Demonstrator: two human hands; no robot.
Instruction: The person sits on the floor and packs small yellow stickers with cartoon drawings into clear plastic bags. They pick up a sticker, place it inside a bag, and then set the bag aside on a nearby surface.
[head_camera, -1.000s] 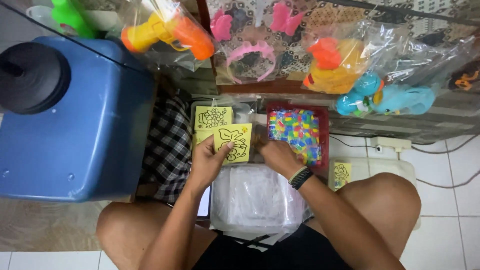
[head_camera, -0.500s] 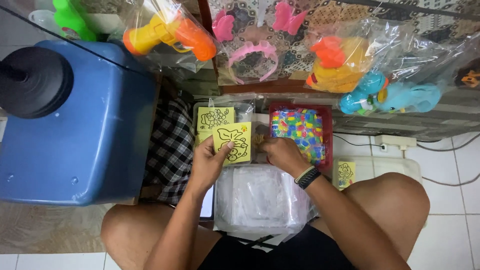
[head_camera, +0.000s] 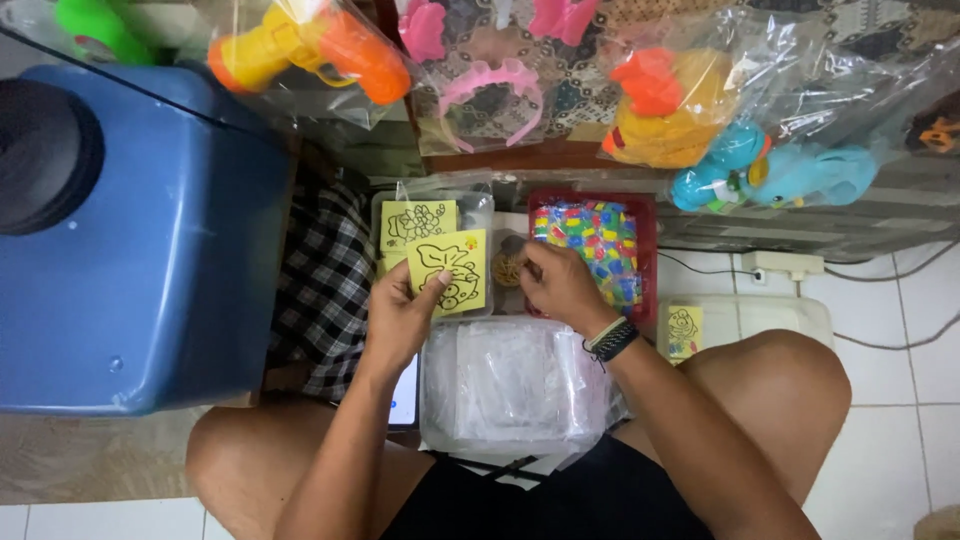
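Note:
My left hand (head_camera: 400, 315) holds a yellow card with a black line drawing (head_camera: 450, 272), thumb on its face. Behind it, another yellow drawing card (head_camera: 418, 222) stands in a clear tub (head_camera: 482, 208). My right hand (head_camera: 558, 285) is just right of the held card, fingers pinched over a small brownish bundle (head_camera: 508, 266), and wears a dark wristband. Below both hands a clear box of plastic sleeves (head_camera: 510, 385) rests between my knees.
A red tray of small multicoloured pieces (head_camera: 592, 250) sits right of my hand. One more yellow card (head_camera: 682, 332) lies on a white box (head_camera: 770, 315). A big blue container (head_camera: 150, 240) fills the left. Bagged plastic toys (head_camera: 700, 120) hang above. A checked cloth (head_camera: 325, 285) is nearby.
Both hands stay almost in place; the right hand has shifted slightly left towards the brownish bundle. The card remains in my left hand.

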